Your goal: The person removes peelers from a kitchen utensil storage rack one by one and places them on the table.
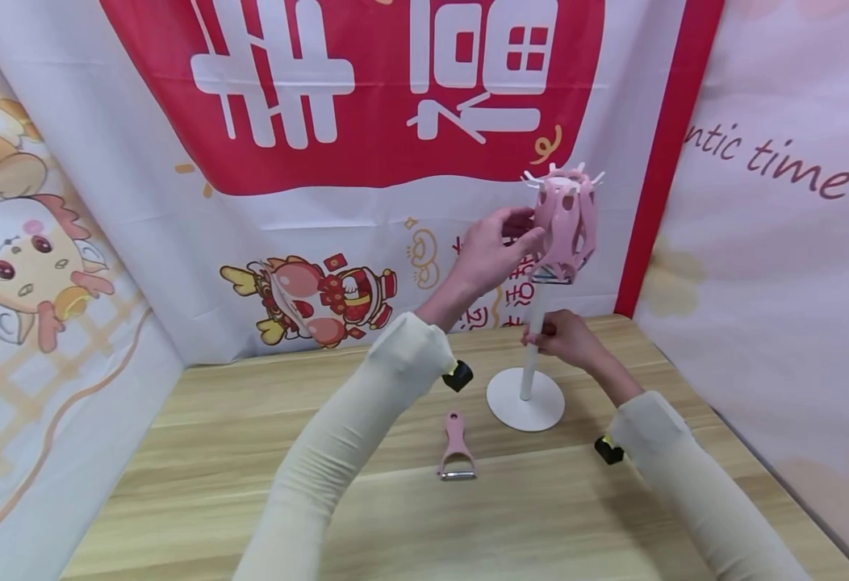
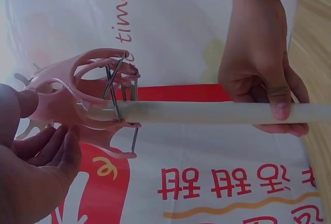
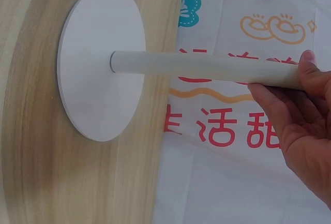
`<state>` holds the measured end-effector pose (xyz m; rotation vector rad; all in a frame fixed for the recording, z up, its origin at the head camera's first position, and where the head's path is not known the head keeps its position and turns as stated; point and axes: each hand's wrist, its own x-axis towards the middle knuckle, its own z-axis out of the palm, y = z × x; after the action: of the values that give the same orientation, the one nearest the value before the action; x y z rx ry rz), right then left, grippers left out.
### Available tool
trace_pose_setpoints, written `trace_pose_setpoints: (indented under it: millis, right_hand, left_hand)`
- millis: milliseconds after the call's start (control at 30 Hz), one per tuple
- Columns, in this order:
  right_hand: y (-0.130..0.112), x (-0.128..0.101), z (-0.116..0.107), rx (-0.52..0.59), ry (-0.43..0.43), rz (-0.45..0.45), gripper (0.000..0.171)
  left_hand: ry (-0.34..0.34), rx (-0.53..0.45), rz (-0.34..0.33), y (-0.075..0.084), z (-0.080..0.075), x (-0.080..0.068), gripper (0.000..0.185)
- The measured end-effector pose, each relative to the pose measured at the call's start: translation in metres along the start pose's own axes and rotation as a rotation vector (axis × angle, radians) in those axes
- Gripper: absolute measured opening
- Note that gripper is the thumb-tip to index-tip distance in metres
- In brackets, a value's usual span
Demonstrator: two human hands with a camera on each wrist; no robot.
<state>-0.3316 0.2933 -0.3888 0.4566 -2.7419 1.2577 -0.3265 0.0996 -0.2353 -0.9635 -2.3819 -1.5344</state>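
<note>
A white stand with a round base (image 1: pixel 506 401) and upright pole (image 3: pixel 207 69) carries several pink Y-shaped peelers (image 1: pixel 564 230), hung in a ring from white hooks at its top. Their metal blades (image 2: pixel 115 92) point down around the pole. At the near left side of the ring, my left hand (image 1: pixel 493 250) pinches one hanging peeler (image 2: pixel 54 105), with thumb and fingers on either side of its handle. Lower down, my right hand (image 1: pixel 568 339) grips the pole above the base, thumb and fingers curled round it. One more pink peeler (image 1: pixel 456 440) lies on the table left of the base.
The stand rests on a wood-grain table (image 1: pixel 250 484), toward its back right. Behind hangs a red and white printed cloth (image 1: pixel 381 121). Patterned cloths flank both sides, the right one (image 1: pixel 780 266) close to my right arm. Small black cameras (image 1: pixel 457 376) sit at both wrists.
</note>
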Motion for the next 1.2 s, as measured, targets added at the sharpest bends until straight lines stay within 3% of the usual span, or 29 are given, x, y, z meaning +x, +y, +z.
trace_pose_setpoints:
  millis: [233,367,633,733,833,1067,1200]
  right_hand:
    - [-0.004,0.001,0.001,-0.004,0.003,-0.008,0.011]
    - [-0.005,0.001,0.001,-0.006,-0.001,-0.006,0.011]
    - [-0.005,0.0,0.0,-0.004,-0.01,0.008,0.013]
    - [-0.004,-0.001,-0.001,-0.005,-0.013,0.017,0.013]
    - [-0.004,-0.002,-0.001,-0.006,-0.019,0.023,0.013]
    - [-0.005,-0.004,0.0,-0.015,-0.011,0.034,0.012]
    - [-0.006,-0.002,0.001,-0.012,-0.001,0.015,0.011]
  left_hand:
    - [0.008,-0.076,-0.01,0.007,-0.001,0.006,0.038]
    - [0.009,-0.061,-0.005,0.009,-0.003,0.008,0.035]
    - [0.063,0.057,0.11,0.013,-0.003,0.006,0.03]
    - [0.073,0.05,0.128,0.012,-0.002,0.008,0.03]
    - [0.05,-0.022,0.106,0.007,-0.004,0.011,0.03]
    - [-0.042,-0.302,-0.004,0.0,-0.013,0.017,0.031]
    - [-0.052,-0.394,-0.013,0.003,-0.019,0.017,0.033]
